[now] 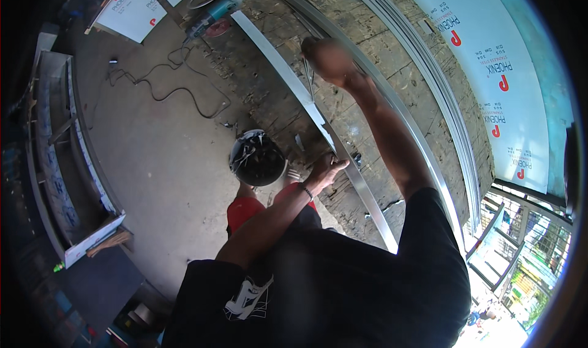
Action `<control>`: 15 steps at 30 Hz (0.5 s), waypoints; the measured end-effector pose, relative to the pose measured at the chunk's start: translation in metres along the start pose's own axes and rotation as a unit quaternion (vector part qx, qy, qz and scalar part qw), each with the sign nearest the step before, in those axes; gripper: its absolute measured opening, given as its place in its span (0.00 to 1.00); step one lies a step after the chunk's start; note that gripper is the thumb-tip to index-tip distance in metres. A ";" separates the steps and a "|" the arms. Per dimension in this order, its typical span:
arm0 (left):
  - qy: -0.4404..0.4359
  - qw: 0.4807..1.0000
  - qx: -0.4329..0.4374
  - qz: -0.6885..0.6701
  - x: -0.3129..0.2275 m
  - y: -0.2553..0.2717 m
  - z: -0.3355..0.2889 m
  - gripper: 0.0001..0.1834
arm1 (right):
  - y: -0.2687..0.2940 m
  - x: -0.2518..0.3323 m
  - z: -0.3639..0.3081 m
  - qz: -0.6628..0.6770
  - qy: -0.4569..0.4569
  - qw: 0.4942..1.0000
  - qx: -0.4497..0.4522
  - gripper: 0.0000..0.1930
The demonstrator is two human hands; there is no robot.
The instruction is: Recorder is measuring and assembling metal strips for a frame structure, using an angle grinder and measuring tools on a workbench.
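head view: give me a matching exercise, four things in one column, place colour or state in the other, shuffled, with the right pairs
Things
1. bucket
2. grinder
3. left hand
4. cord

Descriptions
A. at the metal strip
B. lying in loose curves on the floor
C. dark inside, with scraps
D. teal body

Pairs: 1-C, 2-D, 3-A, 4-B

The right hand [331,60] is blurred, so its fingers cannot be told apart. The black shirt [343,287] hides the near end of the metal strip [370,207]. The film-covered sheet [517,103] runs off the upper edge.
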State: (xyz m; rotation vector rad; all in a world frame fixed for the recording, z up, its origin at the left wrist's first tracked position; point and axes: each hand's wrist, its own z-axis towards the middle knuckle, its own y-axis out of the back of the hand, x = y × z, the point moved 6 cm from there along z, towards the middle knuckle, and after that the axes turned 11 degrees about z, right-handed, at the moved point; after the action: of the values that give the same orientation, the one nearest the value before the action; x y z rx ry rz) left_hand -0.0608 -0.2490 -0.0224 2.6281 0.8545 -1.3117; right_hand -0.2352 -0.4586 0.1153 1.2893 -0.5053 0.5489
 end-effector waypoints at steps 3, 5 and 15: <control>-0.019 0.999 -0.026 -0.008 0.000 0.006 0.001 0.21 | 0.010 0.026 0.034 -0.035 0.017 0.998 -0.051 0.11; -0.032 0.999 -0.024 -0.004 -0.003 0.000 0.004 0.20 | 0.024 0.014 0.052 -0.009 0.028 0.996 -0.089 0.11; -0.001 0.999 0.008 -0.032 0.002 -0.004 0.007 0.19 | 0.064 0.032 0.102 -0.027 0.208 0.950 -0.230 0.21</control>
State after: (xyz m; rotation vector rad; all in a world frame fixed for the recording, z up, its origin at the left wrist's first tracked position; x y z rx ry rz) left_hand -0.0667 -0.2471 -0.0275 2.6316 0.9406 -1.3414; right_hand -0.2560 -0.5436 0.2047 0.7126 -0.2239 0.5956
